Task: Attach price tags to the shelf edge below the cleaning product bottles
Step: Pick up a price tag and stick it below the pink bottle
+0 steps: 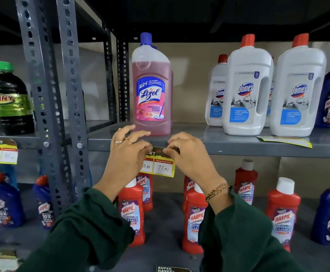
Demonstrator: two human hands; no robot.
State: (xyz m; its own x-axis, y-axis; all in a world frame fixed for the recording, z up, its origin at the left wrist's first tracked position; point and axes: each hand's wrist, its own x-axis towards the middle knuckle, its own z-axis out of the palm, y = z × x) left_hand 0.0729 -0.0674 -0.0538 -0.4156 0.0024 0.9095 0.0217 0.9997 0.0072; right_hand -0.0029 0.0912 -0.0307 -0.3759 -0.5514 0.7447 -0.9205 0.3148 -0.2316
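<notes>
A yellow price tag (163,167) with handwritten prices hangs against the grey shelf edge (238,149), right below the pink Lizol bottle (151,89). My left hand (127,154) pinches the tag's upper left corner against the edge. My right hand (183,152) pinches its upper right corner. The tag's dark top strip is mostly hidden by my fingers. Three white Domex bottles (246,91) stand on the same shelf to the right.
A second loose tag (284,141) lies flat on the shelf under the Domex bottles. Another tag (0,152) hangs on the left shelf below a dark bottle (12,101). Red and blue Harpic bottles (132,211) fill the lower shelf. Perforated steel uprights (70,95) stand at left.
</notes>
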